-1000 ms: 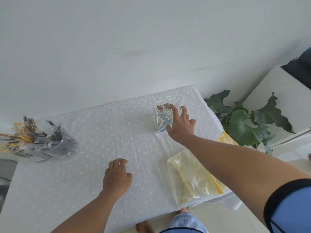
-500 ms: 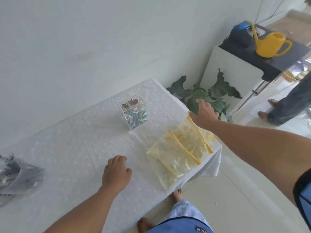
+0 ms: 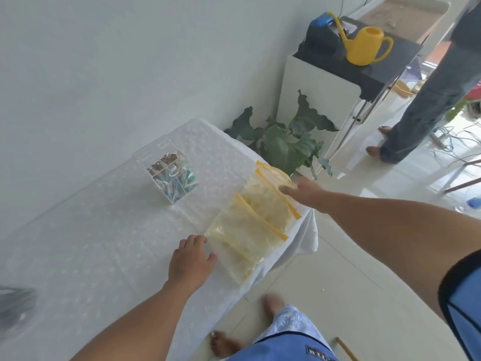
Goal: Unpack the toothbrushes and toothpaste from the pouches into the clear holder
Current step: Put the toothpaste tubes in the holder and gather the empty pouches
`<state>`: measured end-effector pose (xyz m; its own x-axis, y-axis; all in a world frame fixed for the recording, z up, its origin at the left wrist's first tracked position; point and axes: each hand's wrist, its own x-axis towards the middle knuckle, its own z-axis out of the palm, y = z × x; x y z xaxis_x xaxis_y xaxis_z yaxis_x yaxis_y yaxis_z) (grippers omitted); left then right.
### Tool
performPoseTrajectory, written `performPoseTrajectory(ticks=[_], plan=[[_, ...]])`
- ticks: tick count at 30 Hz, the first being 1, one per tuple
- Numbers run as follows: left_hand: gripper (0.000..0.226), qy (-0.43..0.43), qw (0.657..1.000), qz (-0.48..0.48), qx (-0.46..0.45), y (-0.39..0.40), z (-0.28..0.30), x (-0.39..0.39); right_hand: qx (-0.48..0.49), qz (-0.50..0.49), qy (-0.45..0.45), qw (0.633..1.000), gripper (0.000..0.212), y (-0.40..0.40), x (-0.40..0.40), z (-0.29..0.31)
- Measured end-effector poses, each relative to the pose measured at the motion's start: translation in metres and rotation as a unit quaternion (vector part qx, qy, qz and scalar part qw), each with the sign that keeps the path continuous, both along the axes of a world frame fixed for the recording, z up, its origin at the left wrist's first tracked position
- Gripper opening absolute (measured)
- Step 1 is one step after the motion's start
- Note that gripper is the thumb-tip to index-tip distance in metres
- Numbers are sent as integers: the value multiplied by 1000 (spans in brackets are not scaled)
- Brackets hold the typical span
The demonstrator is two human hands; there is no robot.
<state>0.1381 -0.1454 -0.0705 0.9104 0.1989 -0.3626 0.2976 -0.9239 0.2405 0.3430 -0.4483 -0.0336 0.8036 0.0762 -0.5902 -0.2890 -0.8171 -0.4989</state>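
A clear holder [image 3: 170, 177] stands on the white-clothed table [image 3: 104, 230] near its far right corner, with toothbrushes and tubes inside. Yellow-trimmed transparent pouches [image 3: 250, 230] lie overlapped at the table's right edge, looking flat. My right hand [image 3: 303, 192] lies with straight fingers on the farthest pouch [image 3: 270, 196]. Resting on the cloth, my left hand [image 3: 191, 259] touches the corner of the nearest pouch with its fingertips; the fingers are relaxed.
A grey blurred container [image 3: 15, 308] sits at the table's left edge. Beyond the right edge grow a green plant [image 3: 286, 144] and stands a white cabinet [image 3: 320, 95] with a yellow watering can [image 3: 364, 46]. Another person's legs [image 3: 421, 105] stand at far right.
My right hand left the clear holder and moved right onto the far pouch. The view swung right, so the left container slid nearly out. My left hand now touches the near pouch.
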Motion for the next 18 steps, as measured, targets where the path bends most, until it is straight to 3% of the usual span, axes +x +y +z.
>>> performPoseTrajectory(ticks=[2,10,13,18], plan=[[52,9,999,25,-24,-8,0,3,8,11,2,1000,114,4,-3,-8],[63,41,979,163,-117,-44,0,10,75,73,23,994,113,37,-38,-37],[55,33,969,207,-128,-51,1,9,103,83,47,990,98,43,-48,-44],[48,11,943,300,-145,-48,-1,4,174,200,83,961,75,62,-54,-42]])
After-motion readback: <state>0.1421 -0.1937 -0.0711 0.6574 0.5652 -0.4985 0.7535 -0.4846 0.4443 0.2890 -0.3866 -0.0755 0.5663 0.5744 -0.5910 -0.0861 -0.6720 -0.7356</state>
